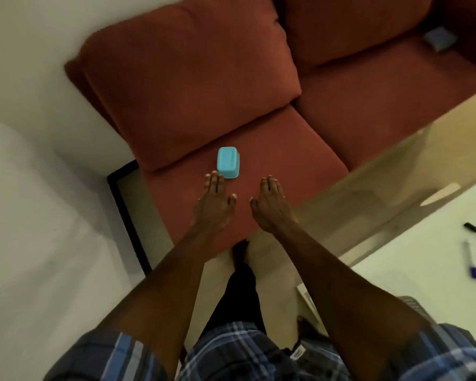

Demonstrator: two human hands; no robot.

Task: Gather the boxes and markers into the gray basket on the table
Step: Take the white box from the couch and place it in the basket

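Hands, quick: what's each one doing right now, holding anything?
Left hand: open, empty, fingertips just short of the turquoise box on the sofa seat.
Right hand: open, empty, over the seat.

A turquoise box (228,162) sits on the rust-red sofa (259,111), with a dull blue-grey box (440,39) blurred at about one o'clock on the same upholstery. At four o'clock the pale, cream-white table (423,259) carries a black marker (471,227) and a white marker with a purple-blue cap (471,264). The shirt (245,353) at six o'clock is a blue, white and dark grey plaid, the floor (368,188) is light tan, and the wall (33,64) is off-white.
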